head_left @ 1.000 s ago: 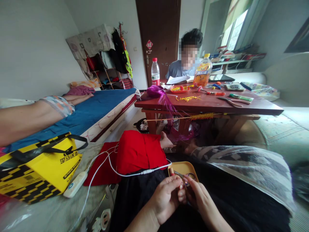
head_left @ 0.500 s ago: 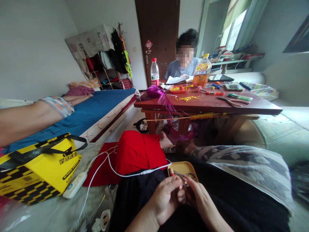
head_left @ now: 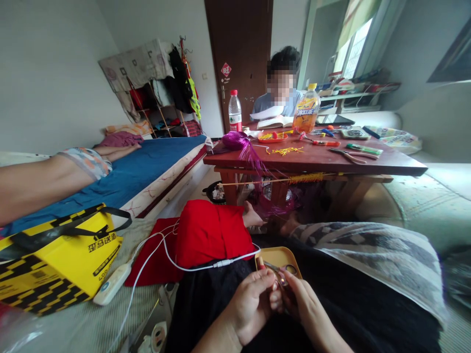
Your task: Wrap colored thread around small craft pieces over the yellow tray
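Observation:
My left hand (head_left: 253, 300) and my right hand (head_left: 302, 299) meet over my lap, fingertips close together. Between them is something small that I cannot make out, with a shiny spot on it. The left thumb and fingers are pinched together. My right fingers are bent round what looks like small metal scissors (head_left: 290, 269). Just beyond the hands lies a yellow tray (head_left: 276, 253), partly hidden by them. A small red-tipped item (head_left: 261, 262) sticks up above the left fingertips.
A red cloth (head_left: 213, 233) with a white cable lies ahead left. The wooden table (head_left: 401, 159) holds bottles, pliers and yellow pieces; a person (head_left: 279, 93) sits behind it. Left are a yellow bag (head_left: 81, 255) and a bed (head_left: 147, 164) with someone's leg on it.
Across the table, the person's paper has changed position, and an open book shows more. My hands hold nearly the same pose. The view has shifted very slightly.

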The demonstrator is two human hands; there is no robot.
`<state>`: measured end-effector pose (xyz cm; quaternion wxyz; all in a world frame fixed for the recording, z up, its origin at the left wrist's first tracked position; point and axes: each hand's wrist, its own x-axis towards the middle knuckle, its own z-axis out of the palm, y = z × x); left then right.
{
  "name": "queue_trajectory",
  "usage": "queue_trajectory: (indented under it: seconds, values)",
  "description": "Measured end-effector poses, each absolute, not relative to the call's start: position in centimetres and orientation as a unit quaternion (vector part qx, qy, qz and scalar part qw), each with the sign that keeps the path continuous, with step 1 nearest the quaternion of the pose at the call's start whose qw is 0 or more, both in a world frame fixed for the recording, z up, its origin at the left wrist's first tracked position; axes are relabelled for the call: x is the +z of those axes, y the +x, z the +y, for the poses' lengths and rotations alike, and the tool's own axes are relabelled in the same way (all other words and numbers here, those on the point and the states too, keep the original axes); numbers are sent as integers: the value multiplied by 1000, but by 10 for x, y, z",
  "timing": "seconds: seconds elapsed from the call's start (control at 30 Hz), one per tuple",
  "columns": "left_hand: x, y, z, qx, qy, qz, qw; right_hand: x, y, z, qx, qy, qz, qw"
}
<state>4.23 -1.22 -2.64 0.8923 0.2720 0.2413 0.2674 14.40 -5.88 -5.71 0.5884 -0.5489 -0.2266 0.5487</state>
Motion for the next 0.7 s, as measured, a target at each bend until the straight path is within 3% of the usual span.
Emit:
queue_trajectory:
  seconds: [0.23,0.3,0.4,0.47,0.6,0.7]
  values:
    - [-25,42,-14,282,268,227,893,-65,159,-56,577,-563,-248,536]
    - [-27,41,-13,278,271,207,898,-74,174,-53,493,-621,-345,502]
    - [-27,40,-11,267,278,167,908,-92,194,-46,290,-712,-511,385]
    - [-27,40,-11,259,284,151,911,-105,203,-40,222,-738,-553,317]
    - [-28,40,-12,311,300,213,876,-117,208,-36,203,-747,-565,286]
    - [-34,41,-11,376,324,265,827,-101,204,-41,235,-716,-579,310]
